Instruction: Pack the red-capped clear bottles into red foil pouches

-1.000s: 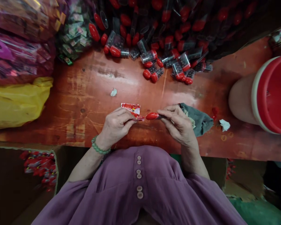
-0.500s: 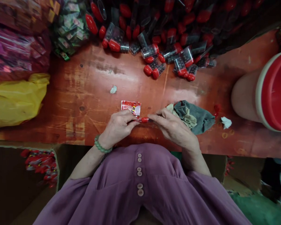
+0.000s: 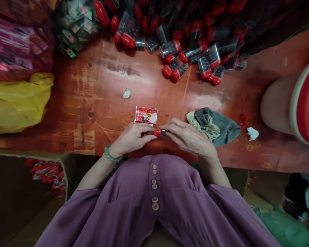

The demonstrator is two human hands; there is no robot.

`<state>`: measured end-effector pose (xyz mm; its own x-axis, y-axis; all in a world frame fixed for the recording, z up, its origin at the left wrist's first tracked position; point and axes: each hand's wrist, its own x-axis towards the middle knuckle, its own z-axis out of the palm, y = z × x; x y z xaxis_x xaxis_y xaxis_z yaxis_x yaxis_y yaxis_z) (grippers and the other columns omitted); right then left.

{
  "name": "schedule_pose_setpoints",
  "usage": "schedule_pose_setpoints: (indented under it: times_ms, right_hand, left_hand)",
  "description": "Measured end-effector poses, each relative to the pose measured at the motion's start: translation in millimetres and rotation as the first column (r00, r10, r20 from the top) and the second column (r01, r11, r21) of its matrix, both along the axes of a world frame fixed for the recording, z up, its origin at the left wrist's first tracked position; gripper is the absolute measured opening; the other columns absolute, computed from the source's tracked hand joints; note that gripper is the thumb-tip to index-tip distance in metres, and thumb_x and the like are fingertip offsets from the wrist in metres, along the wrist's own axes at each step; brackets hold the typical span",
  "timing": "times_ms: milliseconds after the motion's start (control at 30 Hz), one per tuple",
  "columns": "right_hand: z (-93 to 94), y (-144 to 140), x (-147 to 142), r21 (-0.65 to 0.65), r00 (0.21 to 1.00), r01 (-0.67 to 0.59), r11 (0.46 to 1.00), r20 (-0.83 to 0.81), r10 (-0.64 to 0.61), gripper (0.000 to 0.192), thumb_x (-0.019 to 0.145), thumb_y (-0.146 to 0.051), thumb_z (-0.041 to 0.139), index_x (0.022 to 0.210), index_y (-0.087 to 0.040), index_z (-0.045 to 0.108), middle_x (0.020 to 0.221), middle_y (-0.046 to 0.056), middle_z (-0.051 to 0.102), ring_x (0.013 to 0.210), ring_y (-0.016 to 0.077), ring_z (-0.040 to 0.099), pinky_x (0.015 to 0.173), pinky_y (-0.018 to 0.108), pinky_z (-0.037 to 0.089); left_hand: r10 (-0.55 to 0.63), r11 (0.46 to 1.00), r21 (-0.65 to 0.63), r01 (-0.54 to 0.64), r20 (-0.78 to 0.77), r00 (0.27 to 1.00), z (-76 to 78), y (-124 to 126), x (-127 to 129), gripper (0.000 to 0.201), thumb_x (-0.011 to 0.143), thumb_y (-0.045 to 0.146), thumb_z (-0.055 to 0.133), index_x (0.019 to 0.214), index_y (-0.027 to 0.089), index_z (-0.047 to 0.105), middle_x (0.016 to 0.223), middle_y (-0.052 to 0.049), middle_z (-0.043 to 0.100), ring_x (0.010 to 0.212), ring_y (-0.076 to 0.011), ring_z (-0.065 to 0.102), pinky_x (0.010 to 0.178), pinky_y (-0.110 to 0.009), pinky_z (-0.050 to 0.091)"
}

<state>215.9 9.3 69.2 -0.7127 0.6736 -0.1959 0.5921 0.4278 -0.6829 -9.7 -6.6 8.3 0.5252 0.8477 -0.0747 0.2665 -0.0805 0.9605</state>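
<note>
Between my two hands is a small tube with a red middle and darker see-through ends [image 3: 158, 133], held level just above the table's front part. My left hand [image 3: 130, 139] pinches its left end between thumb and fingers. The fingers of my right hand [image 3: 189, 137] close on its right end; their tips partly cover it. Just beyond my left fingers lies a flat red printed packet [image 3: 146, 115], with another pale edge showing under it. A crumpled grey-green and beige cloth [image 3: 216, 125] rests to the right of my right hand.
Many red-capped clear tubes [image 3: 170, 48] are heaped at the back. Green packets [image 3: 77, 27] and a yellow bag [image 3: 18, 103] stand left, a red-lidded bucket [image 3: 280, 99] right. Cardboard boxes, one with red packets [image 3: 50, 175], sit below the table [image 3: 105, 103] edge.
The view has shifted slightly. My left hand's fingers have moved along the tube, showing more of its dark left end, and the printed packet is less covered. Both hands still hold the tube.
</note>
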Motion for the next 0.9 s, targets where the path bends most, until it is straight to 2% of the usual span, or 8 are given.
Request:
schedule_pose_setpoints:
  times_ms: [167, 300, 400, 533, 633, 733, 833, 900]
  right_hand:
    - [-6.8, 4.9, 1.9, -0.080, 0.995, -0.041, 0.996, -0.097, 0.034, 0.027, 0.101, -0.020, 0.045, 0.121, -0.018, 0.062, 0.101, 0.008, 0.064, 0.092, 0.0172, 0.062, 0.084, 0.031, 0.052]
    - [-5.2, 9.0, 2.7, -0.081, 0.999, -0.050, 0.995, -0.009, 0.050, 0.028, 0.101, -0.021, 0.043, 0.120, -0.021, 0.064, 0.095, 0.006, 0.060, 0.084, 0.0158, 0.059, 0.078, 0.029, 0.050]
    - [-3.9, 10.2, 1.0, -0.083, 0.997, -0.065, 0.994, -0.041, 0.061, 0.030, 0.101, -0.023, 0.045, 0.126, -0.024, 0.063, 0.095, 0.005, 0.060, 0.086, 0.0165, 0.059, 0.081, 0.031, 0.051]
    - [-9.7, 8.6, -1.2, -0.101, 0.988, -0.088, 0.991, -0.132, 0.075, 0.034, 0.101, -0.024, 0.046, 0.132, -0.023, 0.060, 0.090, 0.004, 0.058, 0.082, 0.0165, 0.057, 0.078, 0.032, 0.051]
    - [-14.4, 6.5, -2.1, -0.132, 0.985, -0.084, 0.988, -0.163, 0.062, 0.033, 0.101, -0.024, 0.047, 0.130, -0.023, 0.062, 0.089, 0.004, 0.058, 0.081, 0.0160, 0.057, 0.076, 0.031, 0.051]
    - [-16.4, 4.7, -3.5, -0.158, 0.985, -0.037, 0.987, -0.173, 0.009, 0.030, 0.101, -0.025, 0.047, 0.126, -0.023, 0.064, 0.092, 0.005, 0.059, 0.085, 0.0164, 0.058, 0.079, 0.032, 0.051]
    - [-20.3, 2.8, -4.8, -0.188, 0.975, 0.044, 0.981, -0.206, -0.083, 0.028, 0.101, -0.025, 0.047, 0.123, -0.023, 0.065, 0.095, 0.006, 0.061, 0.090, 0.0169, 0.059, 0.083, 0.033, 0.050]
    - [-25.4, 1.0, -5.1, -0.212, 0.950, 0.109, 0.971, -0.264, -0.164, 0.027, 0.101, -0.027, 0.048, 0.120, -0.022, 0.066, 0.095, 0.006, 0.062, 0.089, 0.0163, 0.059, 0.083, 0.033, 0.050]
  left_hand:
    - [0.036, 0.984, -0.175, -0.029, 0.040, 0.999, -1.1, -1.5, 3.3, 0.015, 0.083, 0.028, 0.068, 0.087, 0.016, 0.077, 0.073, -0.002, 0.073, 0.063, -0.0135, 0.061, 0.061, -0.024, 0.046]
    - [0.089, 0.979, -0.188, -0.074, 0.073, 0.993, -1.8, -4.7, 9.9, 0.015, 0.081, 0.026, 0.068, 0.086, 0.015, 0.077, 0.075, -0.004, 0.075, 0.064, -0.0134, 0.062, 0.062, -0.024, 0.047]
    - [0.131, 0.973, -0.204, -0.108, 0.102, 0.986, 0.2, -4.9, 11.4, 0.014, 0.081, 0.026, 0.069, 0.086, 0.016, 0.077, 0.076, -0.003, 0.075, 0.064, -0.0132, 0.062, 0.062, -0.024, 0.048]
    - [0.050, 0.973, -0.230, -0.026, 0.100, 0.994, 2.1, -1.3, 8.1, 0.014, 0.080, 0.027, 0.068, 0.079, 0.016, 0.077, 0.065, -0.001, 0.070, 0.058, -0.0121, 0.058, 0.058, -0.024, 0.045]
    - [0.025, 0.933, -0.357, 0.039, 0.173, 0.985, -0.2, 2.4, 6.4, 0.015, 0.080, 0.028, 0.069, 0.080, 0.016, 0.077, 0.069, -0.003, 0.073, 0.060, -0.0130, 0.061, 0.059, -0.024, 0.047]
    - [0.062, 0.876, -0.478, 0.069, 0.254, 0.965, -5.4, 5.5, 5.6, 0.016, 0.078, 0.032, 0.073, 0.080, 0.017, 0.078, 0.072, -0.004, 0.075, 0.059, -0.0130, 0.063, 0.058, -0.024, 0.049]
    - [0.167, 0.833, -0.553, 0.020, 0.287, 0.943, -10.1, 5.4, 1.9, 0.020, 0.074, 0.036, 0.079, 0.081, 0.018, 0.078, 0.075, -0.005, 0.076, 0.062, -0.0129, 0.065, 0.060, -0.023, 0.051]
    - [0.269, 0.798, -0.603, -0.018, 0.328, 0.906, -11.0, 1.9, -2.4, 0.028, 0.070, 0.039, 0.083, 0.089, 0.019, 0.079, 0.083, -0.006, 0.078, 0.068, -0.0143, 0.069, 0.064, -0.024, 0.054]
